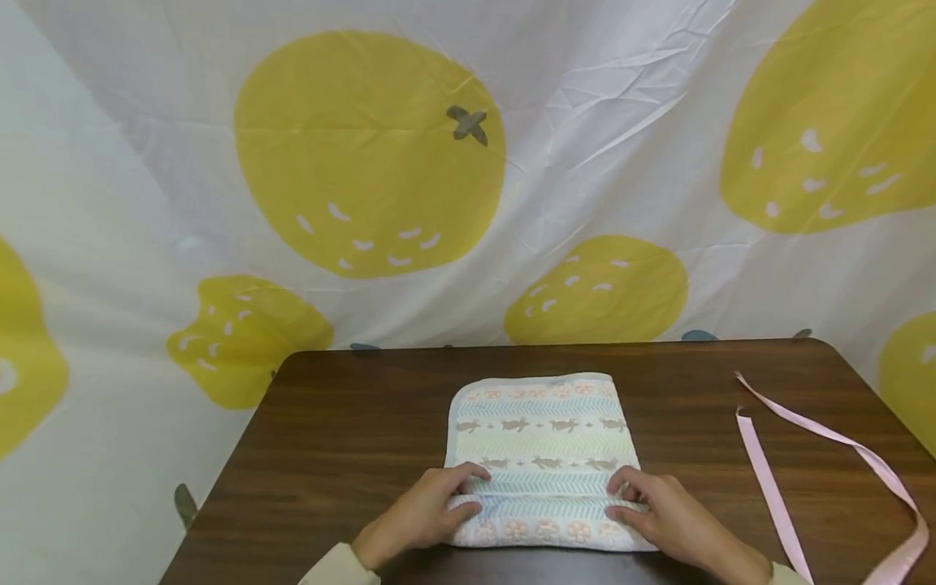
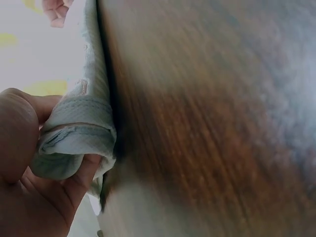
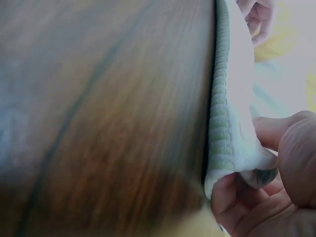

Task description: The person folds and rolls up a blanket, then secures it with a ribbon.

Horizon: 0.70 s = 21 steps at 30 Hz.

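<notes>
A pale cloth (image 1: 544, 443) with bands of brown animals, zigzags and pink mushrooms lies on the table, its near part folded over. My left hand (image 1: 431, 505) grips the fold at its left side. In the left wrist view, the left fingers (image 2: 88, 173) reach under the rolled layers of the cloth (image 2: 81, 121), and the thumb side lies against them. On the opposite side, my right hand (image 1: 669, 510) pinches the fold. The right wrist view has the fingers (image 3: 229, 197) tucked beneath the cloth's edge (image 3: 221, 123). Parts of both hands' fingers are hidden by the fabric.
Two lengths of pink ribbon (image 1: 775, 496) lie on the right of the dark wooden table (image 1: 351, 431), one straight and one curving (image 1: 877, 471). Behind the table hangs a white curtain (image 1: 556, 162) printed with yellow fruit.
</notes>
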### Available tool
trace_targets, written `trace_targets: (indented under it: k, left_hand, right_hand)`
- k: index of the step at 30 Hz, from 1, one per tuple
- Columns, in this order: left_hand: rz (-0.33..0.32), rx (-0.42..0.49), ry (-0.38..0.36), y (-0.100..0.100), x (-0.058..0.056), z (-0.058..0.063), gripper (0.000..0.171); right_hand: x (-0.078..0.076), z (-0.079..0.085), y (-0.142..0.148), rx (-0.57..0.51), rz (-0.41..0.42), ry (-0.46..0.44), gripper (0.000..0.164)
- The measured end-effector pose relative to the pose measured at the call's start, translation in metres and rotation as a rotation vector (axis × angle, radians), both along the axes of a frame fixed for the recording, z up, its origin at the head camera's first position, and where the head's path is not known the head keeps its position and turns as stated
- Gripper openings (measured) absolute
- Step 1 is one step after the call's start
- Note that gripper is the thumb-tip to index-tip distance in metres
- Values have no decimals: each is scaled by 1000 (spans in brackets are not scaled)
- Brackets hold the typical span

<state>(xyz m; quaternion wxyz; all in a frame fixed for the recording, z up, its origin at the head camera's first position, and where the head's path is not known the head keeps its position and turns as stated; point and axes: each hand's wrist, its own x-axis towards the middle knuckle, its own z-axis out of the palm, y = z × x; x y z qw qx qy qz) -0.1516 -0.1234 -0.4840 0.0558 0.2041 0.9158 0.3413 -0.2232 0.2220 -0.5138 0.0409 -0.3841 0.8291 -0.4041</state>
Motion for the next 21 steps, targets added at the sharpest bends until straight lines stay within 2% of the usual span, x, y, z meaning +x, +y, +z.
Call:
trace_targets:
  k: [7, 14, 17, 21]
  left_hand:
    - [50, 0, -1, 3, 1, 1, 29]
    - [73, -17, 46, 4, 4, 1, 24]
    - [94, -57, 64, 6, 5, 2, 21]
    - [131, -169, 108, 11, 9, 3, 18]
  right_hand:
    - [1, 6, -5, 46, -69, -3, 17]
    - [3, 8, -7, 74, -85, 6, 17]
    - [5, 8, -7, 86, -81, 31, 18]
    - [9, 9, -9, 155, -94, 98, 19]
